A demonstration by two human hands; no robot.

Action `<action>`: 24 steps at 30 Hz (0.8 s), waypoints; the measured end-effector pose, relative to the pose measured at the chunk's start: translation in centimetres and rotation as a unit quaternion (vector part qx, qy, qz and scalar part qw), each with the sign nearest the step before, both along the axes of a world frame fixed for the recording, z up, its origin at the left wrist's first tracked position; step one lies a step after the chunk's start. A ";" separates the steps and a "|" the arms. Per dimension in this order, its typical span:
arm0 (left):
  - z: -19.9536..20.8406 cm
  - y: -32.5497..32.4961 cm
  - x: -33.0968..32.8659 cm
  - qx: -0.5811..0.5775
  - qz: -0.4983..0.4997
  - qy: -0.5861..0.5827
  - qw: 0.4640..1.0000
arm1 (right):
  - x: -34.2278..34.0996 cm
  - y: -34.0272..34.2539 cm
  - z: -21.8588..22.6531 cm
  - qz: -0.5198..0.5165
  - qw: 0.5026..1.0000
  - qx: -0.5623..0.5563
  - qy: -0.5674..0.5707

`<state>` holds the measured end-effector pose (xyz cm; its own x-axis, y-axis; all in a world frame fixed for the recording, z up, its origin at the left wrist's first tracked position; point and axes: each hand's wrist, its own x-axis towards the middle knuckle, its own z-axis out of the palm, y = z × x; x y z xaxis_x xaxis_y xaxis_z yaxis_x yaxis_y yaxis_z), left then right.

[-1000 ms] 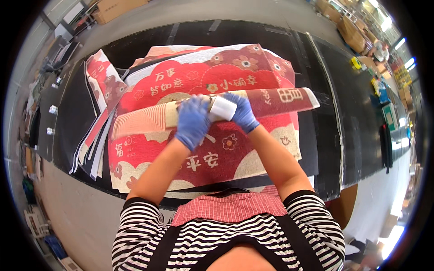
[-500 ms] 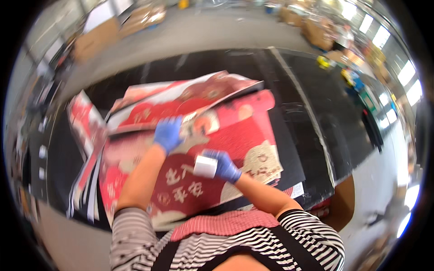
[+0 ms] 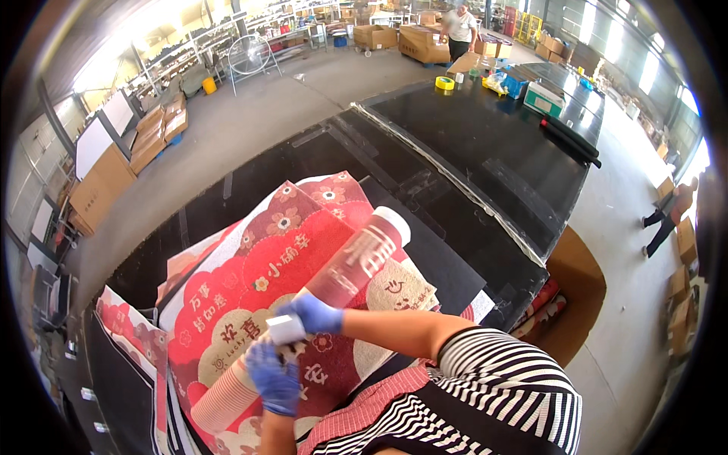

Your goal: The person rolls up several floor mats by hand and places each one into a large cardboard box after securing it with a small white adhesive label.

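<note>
A mat rolled into a tube [image 3: 356, 262], red and beige with pale lettering, lies diagonally across a stack of printed mats [image 3: 265, 258]. My right hand [image 3: 315, 313], in a blue glove, is closed on a small white block-like thing [image 3: 286, 330] over the middle of the roll. Just nearer to me, my left hand [image 3: 274, 379], also gloved in blue, grips the roll's lower part with curled fingers. The two hands nearly meet at the white thing. What lies under their fingers is hidden.
The black table [image 3: 425, 182] carries yellow tape [image 3: 444, 83], a green-and-white box [image 3: 544, 98] and a black roll [image 3: 570, 139] farther off. More mats [image 3: 136, 326] hang at the left. A cardboard box [image 3: 580, 277] stands by the right edge. Two people are in the distance.
A mat has been rolled into a tube. My left hand has come down and nearer; my right hand has moved left with the white thing. The view has swung to the right.
</note>
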<state>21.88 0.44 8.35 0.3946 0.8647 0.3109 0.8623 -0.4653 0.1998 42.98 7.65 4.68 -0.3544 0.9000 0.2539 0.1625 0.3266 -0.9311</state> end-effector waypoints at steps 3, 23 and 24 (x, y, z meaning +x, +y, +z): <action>0.6 -1.0 3.5 -0.120 0.018 0.070 0.990 | -0.7 7.1 3.7 -0.013 0.998 -0.001 0.057; 2.4 -1.6 1.5 -0.322 -0.160 0.044 0.932 | 1.8 -19.6 -4.0 0.102 0.683 -0.635 0.346; 3.3 -1.7 1.8 -0.357 -0.132 0.035 0.924 | 1.6 -19.2 -5.7 0.104 0.705 -0.602 0.361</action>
